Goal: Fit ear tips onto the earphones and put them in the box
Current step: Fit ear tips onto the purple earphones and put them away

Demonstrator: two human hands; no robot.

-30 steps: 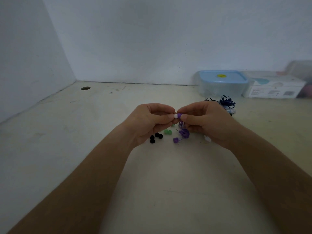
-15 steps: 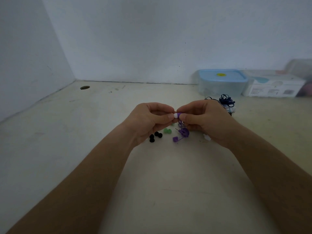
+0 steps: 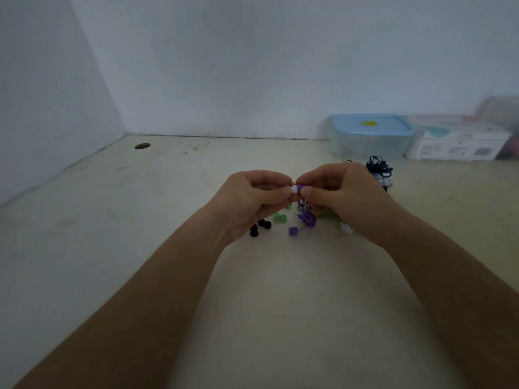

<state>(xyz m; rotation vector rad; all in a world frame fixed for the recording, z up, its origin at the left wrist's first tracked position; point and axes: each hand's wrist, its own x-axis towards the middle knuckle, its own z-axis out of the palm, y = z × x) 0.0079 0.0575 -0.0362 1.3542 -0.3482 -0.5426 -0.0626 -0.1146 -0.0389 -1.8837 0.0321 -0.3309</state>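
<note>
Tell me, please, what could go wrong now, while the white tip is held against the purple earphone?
1. The left hand pinches the small white ear tip against the purple earphone held in the right hand. It may slip and fall among the black ear tips and green ear tips.
2. The purple cable hangs below the hands, near those loose tips, and may drag them.
3. The blue-lidded box looks closed, and both hands are busy.

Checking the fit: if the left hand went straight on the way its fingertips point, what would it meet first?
The purple earphone pinched in the right hand. The white ear tip that the left hand pinches seems to touch it, though depth is unclear.
</note>
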